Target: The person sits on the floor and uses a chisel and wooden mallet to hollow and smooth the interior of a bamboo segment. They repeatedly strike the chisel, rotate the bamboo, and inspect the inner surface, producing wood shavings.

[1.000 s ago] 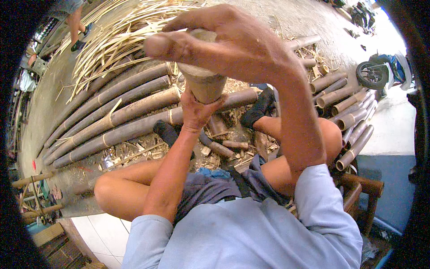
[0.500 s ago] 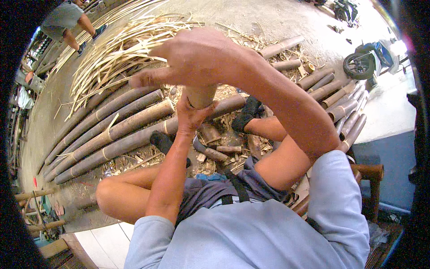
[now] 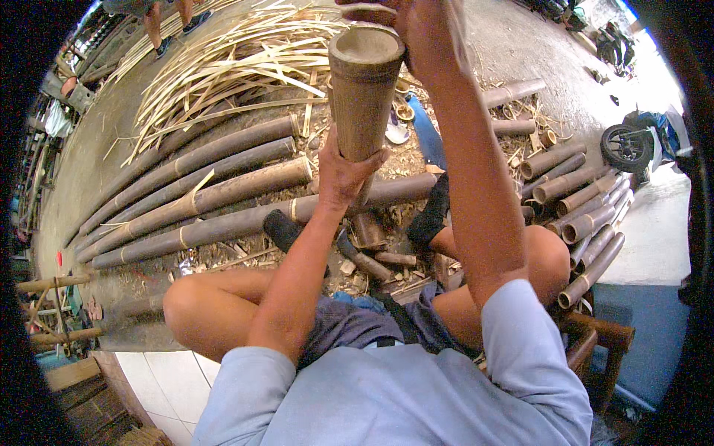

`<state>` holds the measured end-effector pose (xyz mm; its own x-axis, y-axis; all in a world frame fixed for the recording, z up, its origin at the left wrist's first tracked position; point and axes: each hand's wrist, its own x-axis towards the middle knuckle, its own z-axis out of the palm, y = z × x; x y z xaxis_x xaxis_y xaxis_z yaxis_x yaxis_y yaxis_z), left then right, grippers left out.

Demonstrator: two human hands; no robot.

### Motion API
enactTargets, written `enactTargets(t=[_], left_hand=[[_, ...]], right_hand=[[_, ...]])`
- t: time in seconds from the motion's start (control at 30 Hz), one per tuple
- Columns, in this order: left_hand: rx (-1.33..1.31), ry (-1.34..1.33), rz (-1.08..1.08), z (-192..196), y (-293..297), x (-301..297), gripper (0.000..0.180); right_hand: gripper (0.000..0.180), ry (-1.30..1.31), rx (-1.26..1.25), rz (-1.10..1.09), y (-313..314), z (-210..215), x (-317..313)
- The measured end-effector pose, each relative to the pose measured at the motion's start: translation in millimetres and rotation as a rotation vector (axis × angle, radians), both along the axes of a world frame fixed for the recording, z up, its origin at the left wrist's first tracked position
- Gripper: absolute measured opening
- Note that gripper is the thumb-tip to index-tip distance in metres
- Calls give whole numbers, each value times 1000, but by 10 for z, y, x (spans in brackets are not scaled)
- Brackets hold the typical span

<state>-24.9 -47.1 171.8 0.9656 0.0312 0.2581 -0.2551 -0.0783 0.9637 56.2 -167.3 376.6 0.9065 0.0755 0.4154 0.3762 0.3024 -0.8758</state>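
In my left hand (image 3: 346, 169) is a short, thick bamboo tube (image 3: 364, 100), gripped near its lower end with the fingers wrapped round it. The tube stands nearly upright, its rim and shallow hollow top facing up. My right hand (image 3: 424, 33) is raised beside the tube's top, partly cut off by the upper edge and blurred. Its visible fingers stretch leftward, apart from one another, with nothing seen in them. Below the tube, a curved blade with a wooden handle (image 3: 364, 260) lies among wood chips between my feet.
Long dark bamboo poles (image 3: 201, 204) lie to the left, with a heap of pale bamboo strips (image 3: 223, 70) behind them. Cut bamboo pieces (image 3: 573, 182) are stacked at right. A blue saw-like blade (image 3: 425, 130) lies beyond my feet. Another person's legs (image 3: 152, 30) stand at far left.
My right hand has swung up and away from over the tube's top, uncovering its rim. The tube, in my left hand, now shows more of its length. The view has shifted slightly.
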Motion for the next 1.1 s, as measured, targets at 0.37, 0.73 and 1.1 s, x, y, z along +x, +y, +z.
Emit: enactTargets(t=[0.37, 0.73, 1.1], left_hand=[[-87, 75, -16, -513, -77, 19, 93], [2, -82, 104, -187, -194, -75, 81], [-53, -224, 26, 417, -566, -145, 71]], right_hand=[[87, -90, -25, -45, -19, -1059, -495], [96, 25, -74, 70, -272, -1022, -401], [56, 61, -785, 90, -685, -861, -439]])
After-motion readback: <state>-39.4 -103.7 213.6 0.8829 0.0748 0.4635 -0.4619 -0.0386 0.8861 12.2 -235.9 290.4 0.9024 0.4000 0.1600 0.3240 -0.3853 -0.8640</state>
